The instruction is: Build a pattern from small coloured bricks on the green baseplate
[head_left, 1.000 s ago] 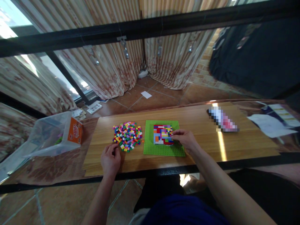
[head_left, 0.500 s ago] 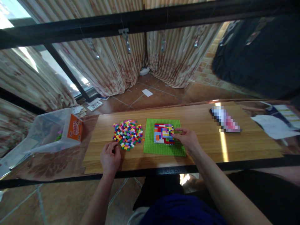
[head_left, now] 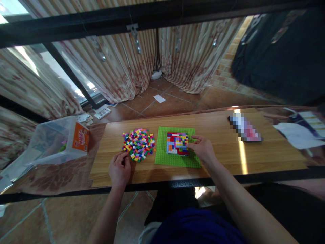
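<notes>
And here's the right hand (head_left: 203, 149), poised over the right edge of the green studded plastic baseplate (head_left: 162, 162), fingertips at the right side of the flat multicoloured brick build (head_left: 175, 144) that sits around the baseplate's middle. One finger stands apart from those lower down; whether a small brick is pinched between them is too small to tell. Over on the left, the left hand (head_left: 120, 169) rests on the long wood-grain surface (head_left: 215, 125), fingers curled inward at the near-left side of the loose heap of tiny coloured plastic bricks (head_left: 138, 145); I can't see whether they hold one. That heap lies toward the surface's left edge, right beside the baseplate, presumably so pieces stay within the left hand's easy reach while the right works the build. Against a second ago, the upper finger has lifted farther from the build; the left hand stays put.
</notes>
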The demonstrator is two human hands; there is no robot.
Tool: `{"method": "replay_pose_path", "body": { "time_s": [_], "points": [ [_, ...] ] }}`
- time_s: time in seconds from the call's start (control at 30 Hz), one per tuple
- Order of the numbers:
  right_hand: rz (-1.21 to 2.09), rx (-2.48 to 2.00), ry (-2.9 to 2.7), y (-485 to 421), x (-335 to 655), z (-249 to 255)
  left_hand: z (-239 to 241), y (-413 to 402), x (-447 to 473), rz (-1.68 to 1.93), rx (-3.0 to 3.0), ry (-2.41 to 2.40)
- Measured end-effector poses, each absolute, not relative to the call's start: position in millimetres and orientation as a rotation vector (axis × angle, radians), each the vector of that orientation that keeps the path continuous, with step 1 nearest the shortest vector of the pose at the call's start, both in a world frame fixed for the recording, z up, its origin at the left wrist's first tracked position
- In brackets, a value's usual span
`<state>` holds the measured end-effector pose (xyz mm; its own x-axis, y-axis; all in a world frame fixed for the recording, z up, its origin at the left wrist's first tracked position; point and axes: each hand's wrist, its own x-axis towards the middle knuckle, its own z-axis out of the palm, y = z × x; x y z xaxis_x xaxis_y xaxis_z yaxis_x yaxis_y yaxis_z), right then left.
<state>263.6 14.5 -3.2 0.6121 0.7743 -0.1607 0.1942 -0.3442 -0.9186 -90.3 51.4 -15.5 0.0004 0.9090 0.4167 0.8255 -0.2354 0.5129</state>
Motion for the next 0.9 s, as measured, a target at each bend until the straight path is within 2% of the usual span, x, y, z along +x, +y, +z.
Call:
{"method": "replay_pose_path", "body": {
  "time_s": [0.17, 0.47, 0.63, 0.9],
  "points": [
    [0.624, -2.003, -0.893, 6, 252, 10, -18, 53, -92, 1.048, 2.159, 1.839],
    [0.005, -1.933, -1.511, -8, 201, 21, -16, 51, -91, 1.045, 2.154, 1.831],
    [-0.07, -1.957, -1.817, 9, 183, 19, -18, 51, -91, 1.098, 2.166, 1.807],
    [-0.061, -1.945, -1.952, 11, 208, 18, -15, 48, -88, 1.108, 2.168, 1.795]
  ]
}}
